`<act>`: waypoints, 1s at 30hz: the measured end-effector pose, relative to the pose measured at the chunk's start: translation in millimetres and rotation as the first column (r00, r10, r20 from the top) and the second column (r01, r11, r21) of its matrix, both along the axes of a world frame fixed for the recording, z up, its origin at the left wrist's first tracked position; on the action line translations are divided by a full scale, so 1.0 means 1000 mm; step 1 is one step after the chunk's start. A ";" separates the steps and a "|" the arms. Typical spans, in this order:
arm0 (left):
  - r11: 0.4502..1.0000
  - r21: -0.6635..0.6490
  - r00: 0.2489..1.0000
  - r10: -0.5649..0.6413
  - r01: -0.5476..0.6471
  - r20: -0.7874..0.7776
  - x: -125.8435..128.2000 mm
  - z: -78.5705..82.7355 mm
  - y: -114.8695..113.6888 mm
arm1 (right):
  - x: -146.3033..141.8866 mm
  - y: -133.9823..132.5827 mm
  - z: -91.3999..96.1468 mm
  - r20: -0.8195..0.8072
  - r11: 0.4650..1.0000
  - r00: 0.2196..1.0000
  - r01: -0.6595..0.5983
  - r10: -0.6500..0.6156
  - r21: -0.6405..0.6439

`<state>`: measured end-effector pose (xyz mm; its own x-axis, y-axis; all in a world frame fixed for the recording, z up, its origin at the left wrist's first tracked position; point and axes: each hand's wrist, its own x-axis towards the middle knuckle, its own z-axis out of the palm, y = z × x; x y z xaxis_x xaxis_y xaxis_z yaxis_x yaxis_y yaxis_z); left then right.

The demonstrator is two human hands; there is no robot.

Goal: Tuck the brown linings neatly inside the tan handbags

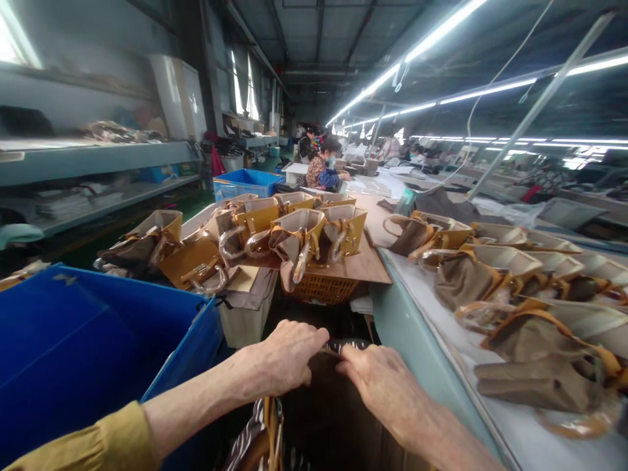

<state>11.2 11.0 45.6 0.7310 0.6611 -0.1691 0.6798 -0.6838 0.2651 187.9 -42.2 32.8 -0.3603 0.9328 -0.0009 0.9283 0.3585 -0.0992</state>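
Observation:
Directly in front of me is a dark brown bag (338,418) with a black-and-white patterned strip along its far edge. My left hand (289,353) is closed on that edge from the left, fingers curled under. From the right, my right hand (385,383) pinches the same edge between thumb and fingers, a short gap from the left. Below my left wrist, striped fabric with a tan strap (269,425) shows; whether it belongs to the same bag I cannot tell. The lower part of the bag is in shadow and cut off by the frame.
A blue bin (105,314) stands at the left. Tan and brown handbags (299,229) with wrapped handles crowd a wooden board ahead, above an orange basket (321,289). More handbags (505,261) line the table at right. Further back, a person (324,167) sits beside another blue bin (248,183).

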 end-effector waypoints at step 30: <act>0.991 -0.109 0.931 0.115 -0.082 0.346 -0.018 -0.014 -0.005 | 0.012 0.002 -0.014 0.033 0.997 0.996 0.079 -0.079 -0.005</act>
<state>-6.5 6.3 31.2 0.6867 0.7265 0.0236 0.5945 -0.5800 0.5570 200.1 -40.7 18.5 -0.2852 0.9583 -0.0171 0.9564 0.2834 -0.0707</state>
